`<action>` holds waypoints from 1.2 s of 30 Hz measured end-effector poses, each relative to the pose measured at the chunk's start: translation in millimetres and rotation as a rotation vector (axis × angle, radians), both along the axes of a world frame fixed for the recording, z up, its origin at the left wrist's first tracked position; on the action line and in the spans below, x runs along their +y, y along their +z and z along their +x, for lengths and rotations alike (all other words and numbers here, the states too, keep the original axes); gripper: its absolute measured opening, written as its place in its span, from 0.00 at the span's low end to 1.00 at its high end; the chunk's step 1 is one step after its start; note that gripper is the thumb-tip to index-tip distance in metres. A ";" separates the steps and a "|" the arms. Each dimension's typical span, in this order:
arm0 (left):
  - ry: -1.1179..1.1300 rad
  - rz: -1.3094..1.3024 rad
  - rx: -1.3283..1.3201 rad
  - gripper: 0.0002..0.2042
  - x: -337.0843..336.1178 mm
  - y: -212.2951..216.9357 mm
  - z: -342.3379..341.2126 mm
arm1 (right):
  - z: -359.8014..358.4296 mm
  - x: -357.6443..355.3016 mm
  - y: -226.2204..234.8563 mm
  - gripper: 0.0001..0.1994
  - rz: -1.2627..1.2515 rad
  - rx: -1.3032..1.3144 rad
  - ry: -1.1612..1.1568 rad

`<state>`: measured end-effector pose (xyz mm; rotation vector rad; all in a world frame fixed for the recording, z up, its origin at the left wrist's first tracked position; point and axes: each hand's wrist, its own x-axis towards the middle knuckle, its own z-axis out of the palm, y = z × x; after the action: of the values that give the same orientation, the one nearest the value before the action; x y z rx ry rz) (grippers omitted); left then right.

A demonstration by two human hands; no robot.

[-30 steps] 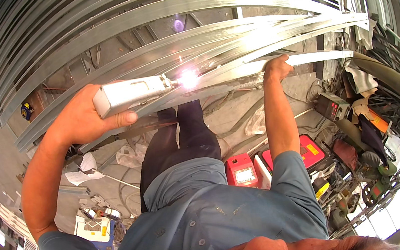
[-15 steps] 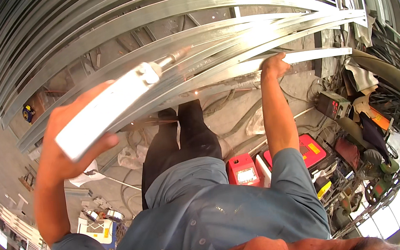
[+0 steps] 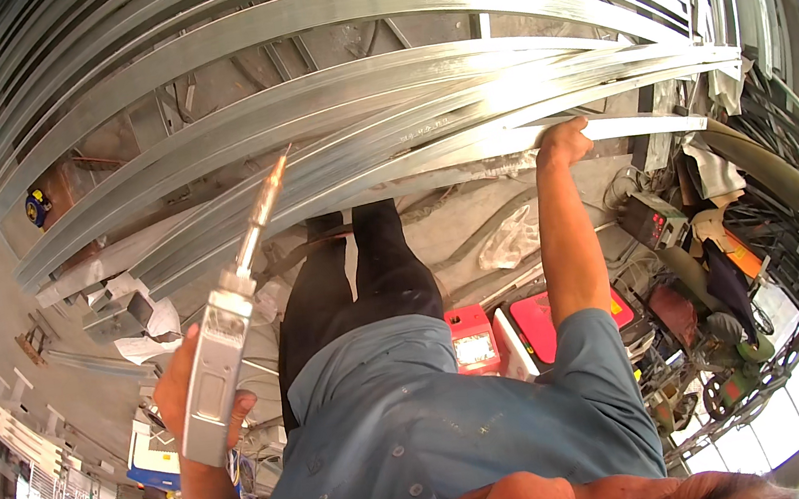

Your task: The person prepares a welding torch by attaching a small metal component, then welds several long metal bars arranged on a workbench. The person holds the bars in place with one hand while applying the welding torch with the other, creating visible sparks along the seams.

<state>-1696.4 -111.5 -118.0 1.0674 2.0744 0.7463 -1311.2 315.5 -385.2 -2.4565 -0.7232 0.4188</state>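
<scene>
My left hand (image 3: 174,388) is wrapped round the silver, box-shaped body of a handheld welding torch (image 3: 218,374). Its long coppery nozzle points up and away from me, with the tip in front of the long metal tubes (image 3: 336,147). The palm is partly hidden behind the torch body. At the right, my right hand (image 3: 564,141) grips the nearest square metal tube (image 3: 645,124), close to its right end. Several more tubes lie side by side just beyond it. My fingertips on the tube are partly hidden.
Farther off, a rack of parallel metal bars (image 3: 288,14) spans the view. A tape measure (image 3: 37,207) lies at the left. A red box (image 3: 473,339) and a red-lidded case (image 3: 529,328) stand near my right side. Cables and a grey power unit (image 3: 653,218) lie at the right.
My left hand has drawn the torch down and back toward me. Its nozzle has swung from pointing right to pointing up. My right hand keeps its grip on the tube.
</scene>
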 end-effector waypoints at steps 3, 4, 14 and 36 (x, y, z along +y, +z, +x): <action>0.025 -0.001 0.053 0.44 -15.7 -8.2 18.3 | -1.7 0.7 -0.5 0.36 0.018 -0.002 -0.013; -0.011 0.034 0.076 0.43 -13.6 -10.2 21.1 | -3.1 1.6 -0.9 0.36 0.031 -0.001 -0.018; -0.129 0.107 0.044 0.39 -17.3 -29.6 43.2 | 5.0 4.4 -7.1 0.35 0.040 0.036 0.024; 0.025 0.103 0.299 0.38 -114.7 -6.7 88.5 | 4.5 3.2 -9.1 0.35 -0.015 -0.052 0.020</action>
<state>-1607.9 -226.2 -124.7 1.2771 2.3242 0.7497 -1306.7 318.7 -394.3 -2.4844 -0.7697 0.3707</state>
